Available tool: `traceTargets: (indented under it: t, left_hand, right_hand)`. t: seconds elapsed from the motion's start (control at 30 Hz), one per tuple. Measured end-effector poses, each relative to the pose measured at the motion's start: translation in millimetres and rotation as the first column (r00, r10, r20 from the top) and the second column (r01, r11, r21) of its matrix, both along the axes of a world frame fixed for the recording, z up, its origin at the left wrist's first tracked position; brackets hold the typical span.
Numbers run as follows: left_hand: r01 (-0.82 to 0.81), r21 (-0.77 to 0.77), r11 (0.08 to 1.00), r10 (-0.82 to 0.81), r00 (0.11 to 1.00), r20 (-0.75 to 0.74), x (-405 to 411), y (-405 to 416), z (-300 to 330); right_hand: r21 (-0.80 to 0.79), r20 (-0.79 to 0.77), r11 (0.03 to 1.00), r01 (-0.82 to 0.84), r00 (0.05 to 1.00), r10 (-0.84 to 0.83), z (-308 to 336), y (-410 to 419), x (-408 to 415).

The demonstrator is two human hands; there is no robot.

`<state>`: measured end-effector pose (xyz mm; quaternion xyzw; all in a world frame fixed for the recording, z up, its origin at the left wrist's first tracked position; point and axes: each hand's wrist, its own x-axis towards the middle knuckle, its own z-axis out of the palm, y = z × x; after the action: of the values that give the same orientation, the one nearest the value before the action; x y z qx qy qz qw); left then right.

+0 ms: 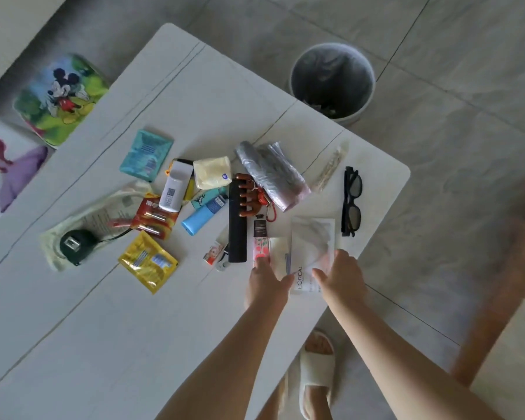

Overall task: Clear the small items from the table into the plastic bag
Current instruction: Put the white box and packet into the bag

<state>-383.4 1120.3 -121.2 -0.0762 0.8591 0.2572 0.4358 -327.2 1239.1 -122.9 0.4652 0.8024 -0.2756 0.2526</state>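
Note:
A flat white plastic bag (312, 237) printed L'OREAL lies near the table's (134, 328) right front edge. My right hand (343, 274) rests on its near right corner, thumb spread. My left hand (267, 283) reaches its near left edge, fingertips touching a pink hand-cream tube (260, 241). Beyond lie a black stick (237, 222), brown claw clip (249, 195), blue tube (203, 216), white bottle (176, 189), pale yellow packet (211, 172), teal sachet (146, 154), red battery pack (153, 218), yellow packet (147, 262), black tape measure (76, 245), grey bag roll (270, 174) and black glasses (350, 204).
A round waste bin (332, 80) stands on the floor beyond the table's far corner. Two printed cushions (61, 95) (9, 168) sit along the left side. My slippered foot (315, 374) is under the near edge, and a wooden piece (497, 298) runs down the right.

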Motion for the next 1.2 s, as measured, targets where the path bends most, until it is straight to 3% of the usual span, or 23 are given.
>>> traceTargets:
  t: [0.17,0.27,0.37,0.5,0.73,0.93,1.2]
  left_hand:
    - [0.042,-0.050,0.998,-0.043,0.999,-0.003,2.0,2.7,-10.6]
    - [0.039,-0.047,0.998,-0.038,0.999,0.025,2.4,2.3,-6.5]
    - [0.041,-0.040,0.998,-0.041,0.999,-0.001,3.1,5.0,4.3]
    - [0.011,0.040,0.999,-0.011,1.000,-0.002,3.7,18.0,36.8]
    - [0.064,0.209,0.976,-0.055,0.997,-0.048,2.1,64.6,116.7]
    - [0.130,0.335,0.933,-0.118,0.991,-0.055,29.0,111.5,202.1]
    - [0.220,0.458,0.861,-0.278,0.959,0.061,116.1,172.2,298.4]
  right_hand:
    - [-0.003,0.060,0.981,0.196,0.979,-0.196,-9.4,-11.2,-0.6]
    - [-0.051,0.085,0.978,0.203,0.976,-0.199,-11.0,-11.5,0.3]
    - [-0.141,-0.021,0.960,0.240,0.969,-0.245,-0.9,-6.6,1.8]
    - [-0.304,-0.209,0.878,0.371,0.873,-0.441,36.3,7.6,9.7]
    - [-0.385,-0.374,0.782,0.490,0.692,-0.618,117.4,42.9,39.1]
    - [-0.456,-0.440,0.691,0.561,0.533,-0.723,195.1,73.6,93.4]
    - [-0.490,-0.516,0.559,0.669,0.294,-0.805,286.1,115.1,202.1]
